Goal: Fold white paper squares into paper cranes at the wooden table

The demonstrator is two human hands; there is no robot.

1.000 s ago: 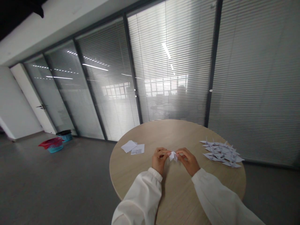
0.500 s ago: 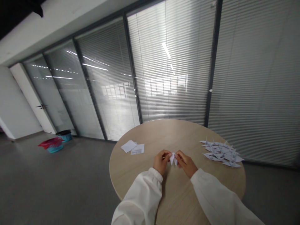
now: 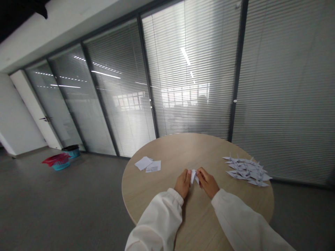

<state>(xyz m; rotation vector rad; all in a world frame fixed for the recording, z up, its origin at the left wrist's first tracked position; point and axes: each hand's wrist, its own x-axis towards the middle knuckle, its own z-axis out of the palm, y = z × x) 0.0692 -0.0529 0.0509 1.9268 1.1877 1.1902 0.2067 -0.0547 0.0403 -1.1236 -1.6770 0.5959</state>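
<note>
A small piece of folded white paper (image 3: 193, 176) is pinched between both of my hands, just above the round wooden table (image 3: 193, 150). My left hand (image 3: 183, 182) grips its left side, fingers curled and thumb near the top. On its right side my right hand (image 3: 207, 182) holds it between thumb and fingers. Two narrow flaps of the paper point down toward me; its other folds are covered by my fingers. To the right lies a pile of several folded paper cranes (image 3: 247, 170) with pointed wings.
Flat white paper sheets (image 3: 143, 163) lie at the table's left, one with print on it. A glass partition with blinds (image 3: 193, 76) stands behind the table. On the floor at left are a red-lined bin (image 3: 58, 161) and a black-lined bin (image 3: 72, 151).
My left hand has shifted slightly right and turned, its fingers now curled closer around the paper. The paper's flaps have changed angle a little. The right hand has barely moved.
</note>
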